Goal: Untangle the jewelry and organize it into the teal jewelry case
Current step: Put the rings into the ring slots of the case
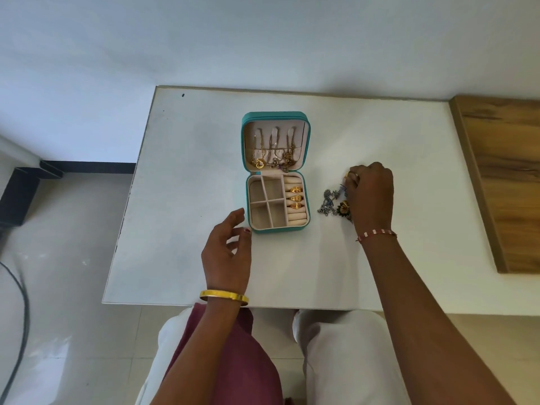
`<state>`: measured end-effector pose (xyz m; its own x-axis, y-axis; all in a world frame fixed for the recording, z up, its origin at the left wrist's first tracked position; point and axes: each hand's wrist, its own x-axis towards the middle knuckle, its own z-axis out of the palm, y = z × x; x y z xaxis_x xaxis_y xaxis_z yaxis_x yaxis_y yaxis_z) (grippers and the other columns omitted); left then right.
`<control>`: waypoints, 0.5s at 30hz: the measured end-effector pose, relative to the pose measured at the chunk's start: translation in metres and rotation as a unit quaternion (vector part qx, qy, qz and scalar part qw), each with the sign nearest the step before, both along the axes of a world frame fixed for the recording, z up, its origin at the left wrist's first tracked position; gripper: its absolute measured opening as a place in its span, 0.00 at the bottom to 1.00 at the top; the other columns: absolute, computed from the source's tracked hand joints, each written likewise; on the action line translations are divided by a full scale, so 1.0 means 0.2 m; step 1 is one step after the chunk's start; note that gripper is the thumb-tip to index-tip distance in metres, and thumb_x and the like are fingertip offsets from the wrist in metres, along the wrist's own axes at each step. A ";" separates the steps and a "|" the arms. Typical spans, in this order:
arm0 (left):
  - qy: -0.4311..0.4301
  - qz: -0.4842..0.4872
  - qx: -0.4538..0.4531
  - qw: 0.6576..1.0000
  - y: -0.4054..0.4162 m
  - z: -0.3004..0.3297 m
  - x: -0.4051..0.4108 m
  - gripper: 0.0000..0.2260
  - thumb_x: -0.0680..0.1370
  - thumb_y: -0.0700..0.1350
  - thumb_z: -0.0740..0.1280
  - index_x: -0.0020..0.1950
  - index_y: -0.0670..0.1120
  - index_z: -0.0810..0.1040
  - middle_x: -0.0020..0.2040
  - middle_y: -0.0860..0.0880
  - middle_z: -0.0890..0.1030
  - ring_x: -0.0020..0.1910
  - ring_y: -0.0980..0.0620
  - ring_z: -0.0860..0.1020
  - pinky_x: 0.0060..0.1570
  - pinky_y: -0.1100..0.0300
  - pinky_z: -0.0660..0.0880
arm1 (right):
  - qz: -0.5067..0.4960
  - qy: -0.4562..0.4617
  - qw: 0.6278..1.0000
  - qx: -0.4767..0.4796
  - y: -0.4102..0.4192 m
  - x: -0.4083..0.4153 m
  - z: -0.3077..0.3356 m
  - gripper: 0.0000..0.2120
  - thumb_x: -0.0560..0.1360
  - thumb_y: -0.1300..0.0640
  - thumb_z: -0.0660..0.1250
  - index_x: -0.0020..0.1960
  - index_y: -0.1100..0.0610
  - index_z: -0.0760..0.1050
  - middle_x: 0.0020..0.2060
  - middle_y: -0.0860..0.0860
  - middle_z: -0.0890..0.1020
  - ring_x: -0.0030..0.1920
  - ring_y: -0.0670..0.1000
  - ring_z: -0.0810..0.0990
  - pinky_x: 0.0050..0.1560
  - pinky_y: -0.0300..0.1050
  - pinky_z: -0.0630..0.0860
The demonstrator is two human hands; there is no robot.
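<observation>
One open teal jewelry case (275,171) is stood mid white desk (187,176), lid away; three gold rings (295,197) are slotted. Tangled silver jewelry (331,201) is pinched by the right hand (369,194); the left hand (226,252) is held apart.

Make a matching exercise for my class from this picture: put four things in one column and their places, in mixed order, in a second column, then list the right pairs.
Things
1. Three gold rings
2. Gold chains with a heart pendant
3. Tangled heap of silver and dark jewelry
4. Plain gold bangle

Places
A. On the white table, right of the teal jewelry case, under the right hand
B. On the wrist of the left hand
C. In the case's ring rolls
D. Hanging in the case's open lid

Pairs: 1-C, 2-D, 3-A, 4-B
</observation>
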<state>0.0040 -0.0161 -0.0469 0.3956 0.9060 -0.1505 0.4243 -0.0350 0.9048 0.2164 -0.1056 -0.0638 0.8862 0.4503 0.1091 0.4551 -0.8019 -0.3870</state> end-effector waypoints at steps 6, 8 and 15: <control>-0.012 0.006 0.015 1.000 -0.05 0.00 -0.02 0.10 0.76 0.37 0.63 0.50 0.52 0.77 0.48 0.53 0.79 0.42 0.55 0.78 0.41 0.76 0.73 | -0.002 0.023 0.985 0.173 0.03 -0.23 0.10 0.10 0.70 0.62 0.70 0.51 0.61 0.80 0.44 0.58 0.82 0.45 0.57 0.76 0.42 0.36 0.63; -0.031 0.001 0.011 0.999 -0.07 0.00 -0.03 0.09 0.76 0.38 0.63 0.48 0.52 0.78 0.47 0.50 0.80 0.44 0.48 0.79 0.46 0.63 0.78 | 0.004 0.070 0.971 0.229 0.03 -0.36 0.14 0.10 0.70 0.63 0.71 0.51 0.60 0.80 0.43 0.56 0.82 0.43 0.54 0.77 0.40 0.34 0.67; -0.060 -0.072 0.071 0.993 -0.11 0.02 -0.02 0.09 0.74 0.39 0.66 0.51 0.49 0.79 0.39 0.53 0.79 0.36 0.53 0.79 0.40 0.69 0.76 | 0.025 0.202 0.933 0.295 0.03 -0.68 0.16 0.09 0.68 0.58 0.74 0.47 0.52 0.77 0.42 0.46 0.80 0.44 0.48 0.78 0.41 0.32 0.72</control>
<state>0.0000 -0.0380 -0.0436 0.5298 0.8476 0.0312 0.2956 -0.2190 0.9299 0.0805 -0.1000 -0.0325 0.8879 0.4598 0.0120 0.2071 -0.3764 -0.9030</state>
